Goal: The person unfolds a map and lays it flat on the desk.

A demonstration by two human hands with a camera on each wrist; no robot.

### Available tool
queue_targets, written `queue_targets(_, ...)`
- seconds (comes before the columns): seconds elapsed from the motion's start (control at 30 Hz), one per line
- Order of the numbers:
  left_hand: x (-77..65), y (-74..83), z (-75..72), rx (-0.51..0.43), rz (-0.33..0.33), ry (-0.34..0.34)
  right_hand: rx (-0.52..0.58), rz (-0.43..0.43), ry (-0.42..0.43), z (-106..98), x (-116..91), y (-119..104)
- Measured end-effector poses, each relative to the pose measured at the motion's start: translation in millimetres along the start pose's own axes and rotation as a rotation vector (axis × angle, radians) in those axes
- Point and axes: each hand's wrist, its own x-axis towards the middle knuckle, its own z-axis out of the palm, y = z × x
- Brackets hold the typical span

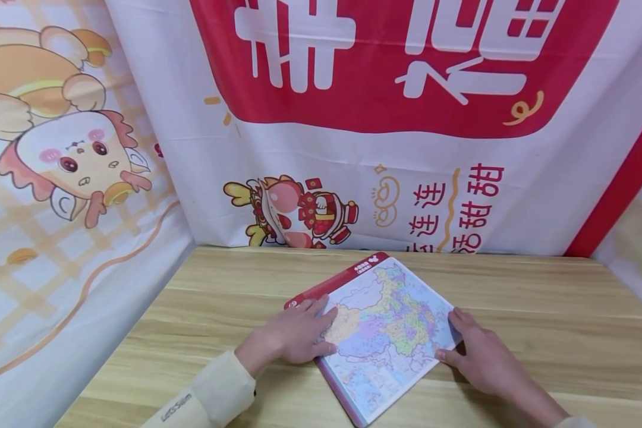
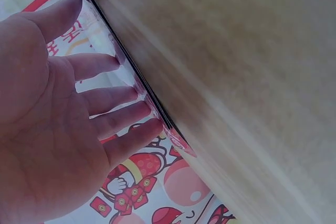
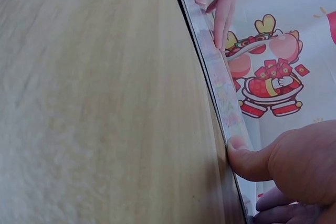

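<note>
A flat map board [image 1: 377, 333] with a red header strip and a coloured map of China lies turned at an angle on the wooden table. My left hand [image 1: 302, 333] rests on its left side, fingers spread and fairly straight over the map. At the right corner, my right hand [image 1: 484, 356] holds the board, with the thumb on the map face and the fingers along the edge. The left wrist view shows the left hand's palm [image 2: 47, 114] beside the board's thin dark edge. In the right wrist view, the right thumb [image 3: 257, 161] presses at the board's edge.
The wood-grain table [image 1: 556, 321] extends around the board. Behind it hangs a white and red printed cloth [image 1: 396, 148] with large characters and a cartoon figure. Another printed cloth [image 1: 59, 249] with a cartoon animal covers the left side.
</note>
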Motion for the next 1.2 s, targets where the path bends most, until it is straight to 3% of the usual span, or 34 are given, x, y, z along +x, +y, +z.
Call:
queue_targets(0.27, 3.5, -0.5, -3.1, -0.017, 0.036, 0.005, 0.008, 0.008, -0.051, 1, -7, -7)
queue_targets(0.77, 46.7, -3.1, -15.4, -0.001, 0.081, -0.025, 0.003, 0.039, -0.080, 19, -27, -35)
queue_targets(0.97, 48.8, -4.8, -15.8, 0.011, 0.056, -0.053, -0.018, 0.028, -0.063, 22, -27, -34)
queue_targets(1.2, 41.9, -4.7, -13.7, -0.014, 0.037, -0.065, -0.006, 0.007, -0.044, 19, -23, -25)
